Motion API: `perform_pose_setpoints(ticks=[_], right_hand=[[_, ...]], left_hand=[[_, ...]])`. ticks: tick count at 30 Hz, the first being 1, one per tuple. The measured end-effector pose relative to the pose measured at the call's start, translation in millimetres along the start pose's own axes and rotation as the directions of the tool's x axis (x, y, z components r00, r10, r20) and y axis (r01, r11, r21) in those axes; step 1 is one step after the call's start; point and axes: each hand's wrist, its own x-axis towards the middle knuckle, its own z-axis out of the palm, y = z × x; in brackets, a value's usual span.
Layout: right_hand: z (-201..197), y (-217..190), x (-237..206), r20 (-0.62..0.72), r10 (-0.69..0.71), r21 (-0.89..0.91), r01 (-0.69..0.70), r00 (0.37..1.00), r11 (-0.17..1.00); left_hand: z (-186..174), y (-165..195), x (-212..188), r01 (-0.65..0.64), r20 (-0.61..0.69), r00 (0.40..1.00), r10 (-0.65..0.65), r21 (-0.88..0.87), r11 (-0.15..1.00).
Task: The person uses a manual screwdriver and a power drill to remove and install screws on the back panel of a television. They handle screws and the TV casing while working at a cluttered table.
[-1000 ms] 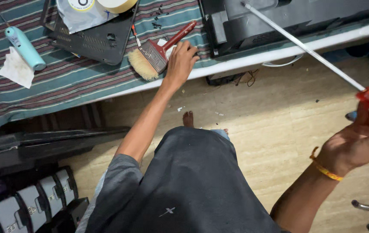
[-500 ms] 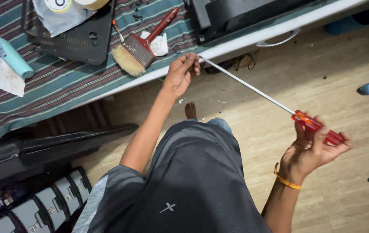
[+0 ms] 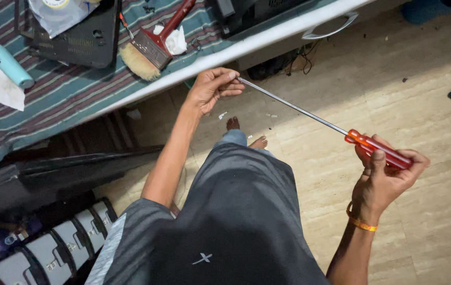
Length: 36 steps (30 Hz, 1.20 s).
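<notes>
Since half a second ago, long red-handled steel-shaft screwdriver (image 3: 336, 126) swung lower; right hand (image 3: 386, 171) gripped around handle, left hand (image 3: 212, 89) fingers pinched on tip. Loose pinch: tip could slip, fingers jabbed.

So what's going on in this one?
A person stands beside a table with a striped cloth, holding a long screwdriver across their body. The right hand grips its red handle; the left hand pinches the tip of the metal shaft. A paintbrush, a blue tool and a black tray lie on the table.
</notes>
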Motion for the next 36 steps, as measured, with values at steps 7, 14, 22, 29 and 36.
perform_pose_setpoints(ticks=[7,14,22,29,36], right_hand=[[-25,17,-11,0.093,0.303,-0.475,-0.225,0.948,0.851],[27,77,-41,0.377,0.346,-0.601,-0.057,0.859,0.797],[54,106,-67,0.273,0.425,-0.599,-0.193,0.863,0.777],[63,107,-78,0.263,0.478,-0.519,-0.295,0.838,0.802],[68,107,-79,0.251,0.488,-0.529,-0.303,0.836,0.792]], left_hand=[[-14,-7,5,-0.089,0.021,0.996,0.092,-0.106,0.99],[-5,-13,52,-0.231,-0.217,0.96,0.176,-0.267,0.935],[12,-11,59,-0.252,-0.292,0.915,0.28,0.13,0.959],[12,-10,62,-0.211,-0.255,0.925,0.282,0.273,0.939],[8,-11,65,-0.206,-0.258,0.933,0.252,0.191,0.96]])
